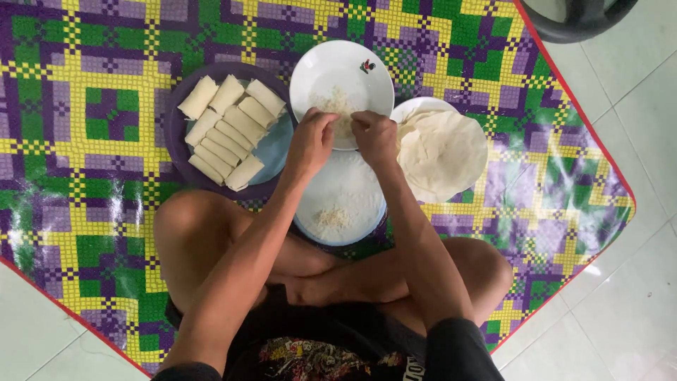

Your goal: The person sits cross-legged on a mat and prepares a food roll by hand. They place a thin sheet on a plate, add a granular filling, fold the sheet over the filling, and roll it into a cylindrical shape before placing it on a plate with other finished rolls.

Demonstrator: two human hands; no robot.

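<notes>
Hands, left point(311, 135) and right point(374, 134), are pinching shredded filling point(331, 103) together over the white plate point(367, 85), directly ahead of both.

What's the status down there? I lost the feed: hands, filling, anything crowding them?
Left hand and right hand pinching filling over white plate. Wrappers right, finished rolls left. Nothing blocking.

Colours on the floor mat
The mat point(106, 106) is checked purple, yellow and green, red-edged; rolls point(226, 130) pale cream; bowl point(338, 70) white.
</notes>
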